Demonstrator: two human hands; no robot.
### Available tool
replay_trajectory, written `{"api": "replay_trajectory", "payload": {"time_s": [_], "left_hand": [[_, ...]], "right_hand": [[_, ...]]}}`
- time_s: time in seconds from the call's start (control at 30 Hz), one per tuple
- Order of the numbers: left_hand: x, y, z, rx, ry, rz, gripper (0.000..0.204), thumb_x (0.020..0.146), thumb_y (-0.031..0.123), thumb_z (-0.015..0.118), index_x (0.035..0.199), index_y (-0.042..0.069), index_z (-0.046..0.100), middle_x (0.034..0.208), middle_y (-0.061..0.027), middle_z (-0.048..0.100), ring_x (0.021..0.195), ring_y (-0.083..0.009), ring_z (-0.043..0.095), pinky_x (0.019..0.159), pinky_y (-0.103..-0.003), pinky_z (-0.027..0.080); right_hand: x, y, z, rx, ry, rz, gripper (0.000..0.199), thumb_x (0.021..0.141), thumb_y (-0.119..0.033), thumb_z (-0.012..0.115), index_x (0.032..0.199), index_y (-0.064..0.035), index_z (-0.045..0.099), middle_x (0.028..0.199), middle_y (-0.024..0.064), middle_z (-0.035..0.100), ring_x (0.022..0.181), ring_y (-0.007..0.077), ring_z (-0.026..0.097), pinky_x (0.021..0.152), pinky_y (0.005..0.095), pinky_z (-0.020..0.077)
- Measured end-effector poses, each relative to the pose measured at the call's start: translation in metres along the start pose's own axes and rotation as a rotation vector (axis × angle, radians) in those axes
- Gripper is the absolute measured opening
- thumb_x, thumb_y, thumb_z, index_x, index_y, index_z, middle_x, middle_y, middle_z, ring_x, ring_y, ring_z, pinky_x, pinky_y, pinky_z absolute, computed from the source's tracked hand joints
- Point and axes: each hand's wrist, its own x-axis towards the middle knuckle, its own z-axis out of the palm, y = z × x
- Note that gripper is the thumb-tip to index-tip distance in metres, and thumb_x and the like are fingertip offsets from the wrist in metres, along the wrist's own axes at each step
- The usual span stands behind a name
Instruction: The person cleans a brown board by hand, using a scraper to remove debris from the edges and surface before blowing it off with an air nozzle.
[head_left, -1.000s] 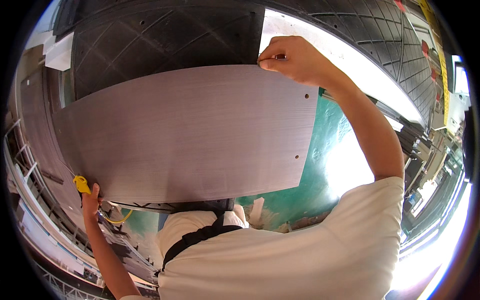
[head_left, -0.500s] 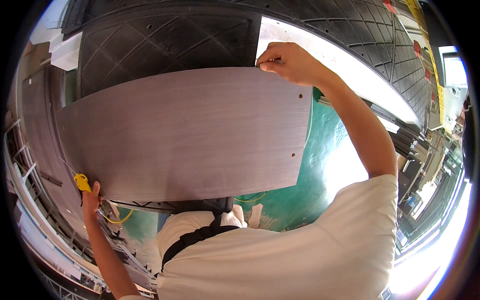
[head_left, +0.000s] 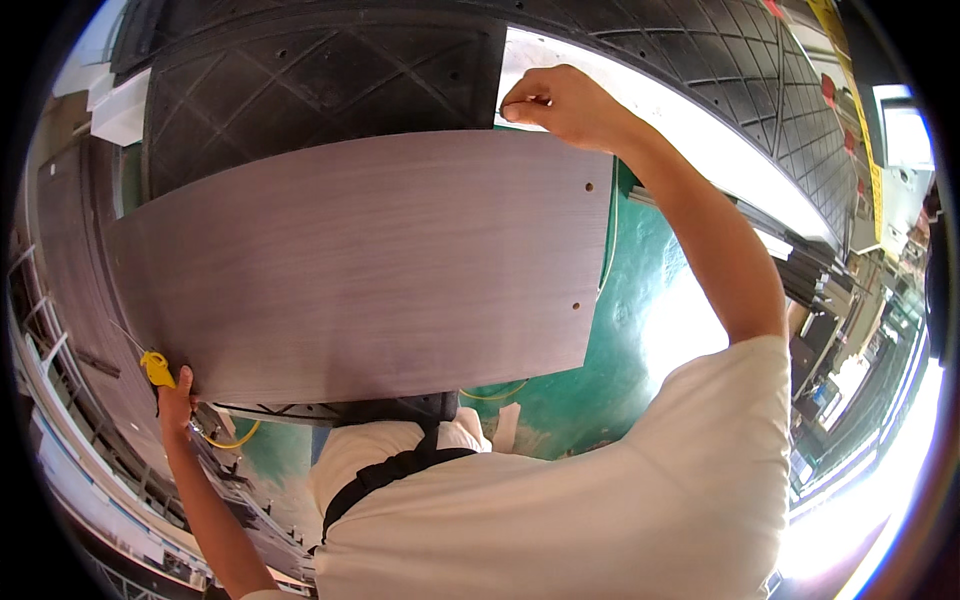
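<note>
A wide grey-brown wood-grain panel lies flat before me, with two small round holes near its right end. At its near left corner my left hand is closed around a yellow air blow gun, whose thin nozzle points away over the panel. My right hand is raised by the far edge, towards the right end, with thumb and fingers pinched together. Whatever sits in that pinch, if anything, is too small to make out. Whether these fingers touch the panel's edge cannot be told.
Black ribbed boards support the panel's far side, beside a bright white strip. A yellow hose hangs near my left forearm. The floor is green. More brown panels stand at the left; dark strips are stacked at the right.
My right hand has shifted slightly up and left, away from the panel's far edge. The whole view has moved a little; the left hand keeps its hold on the air blow gun.
</note>
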Motion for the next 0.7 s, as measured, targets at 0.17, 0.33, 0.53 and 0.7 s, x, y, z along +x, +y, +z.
{"api": "replay_trajectory", "payload": {"time_s": [0.17,0.33,0.53,0.7], "left_hand": [[0.010,-0.012,-0.006,0.032,0.013,-0.045,0.076,0.085,0.057,0.082,0.126,0.001,0.051,0.071,0.0003,0.055,0.053,-0.0108,0.052,0.048,-0.026,0.043],[0.008,-0.007,-0.005,0.018,0.015,-0.078,0.072,0.087,0.053,0.081,0.128,0.000,0.051,0.069,0.0014,0.053,0.051,-0.0102,0.050,0.047,-0.026,0.042],[-0.017,0.003,-0.002,0.038,0.089,0.161,0.075,0.093,0.043,0.078,0.142,-0.005,0.047,0.098,-0.0079,0.064,0.079,-0.0212,0.063,0.070,-0.033,0.051],[0.024,-0.053,0.036,-0.170,0.200,0.260,0.076,0.092,0.037,0.078,0.147,-0.004,0.045,0.098,-0.0102,0.063,0.074,-0.0203,0.060,0.066,-0.034,0.046]], "right_hand": [[-0.015,-0.024,0.004,-0.153,0.008,-0.103,0.021,0.095,-0.023,0.067,0.102,-0.0064,0.078,0.099,0.0059,0.070,0.091,0.0239,0.067,0.081,0.0375,0.0536],[-0.020,-0.044,-0.005,-0.503,0.045,-0.060,0.020,0.099,-0.016,0.058,0.096,-0.0060,0.076,0.095,0.0077,0.064,0.093,0.0271,0.066,0.081,0.0414,0.0541],[-0.060,-0.022,-0.015,-0.113,0.434,-0.281,0.010,0.093,-0.007,0.069,0.100,-0.0008,0.075,0.095,0.0119,0.068,0.085,0.0280,0.067,0.074,0.0385,0.0545],[-0.080,-0.076,-0.079,0.007,0.748,-0.518,0.017,0.079,0.007,0.075,0.093,-0.0009,0.071,0.090,0.0124,0.070,0.082,0.0294,0.068,0.073,0.0396,0.0561]]}}
